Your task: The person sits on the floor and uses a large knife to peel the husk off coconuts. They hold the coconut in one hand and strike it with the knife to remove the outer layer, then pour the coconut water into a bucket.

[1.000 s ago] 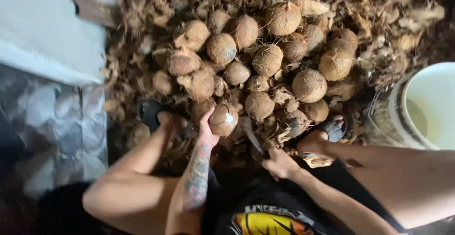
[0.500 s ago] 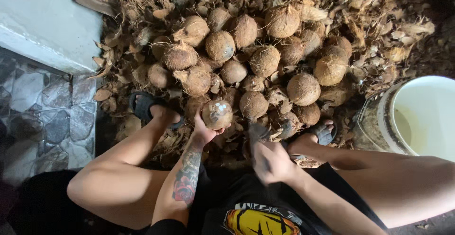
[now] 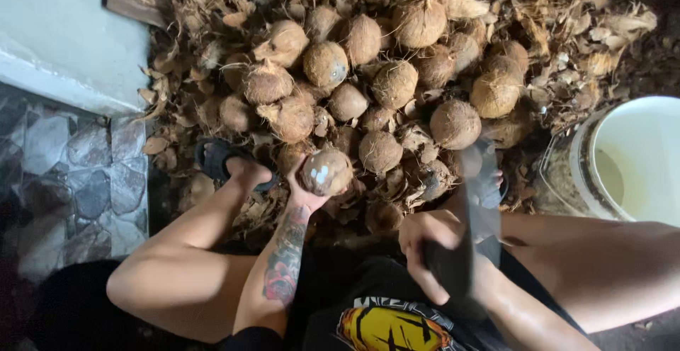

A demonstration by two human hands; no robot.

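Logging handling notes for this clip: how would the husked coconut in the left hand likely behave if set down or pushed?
The coconut looks round, so it would probably roll unless other nuts hold it. Its fibrous brown shell likely gives the left hand a rough, non-slippery grip. It seems rigid and probably heavy for its size. The right hand holds a blurred blade.

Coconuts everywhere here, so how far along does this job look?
Done: the coconuts in the heap are already stripped of their outer husk, whose scraps lie all around. In hand: the left hand holds one coconut with pale nicks, and the right hand grips a blurred blade. Left: the heap looks uncut, and the white bucket holds only a little pale liquid.
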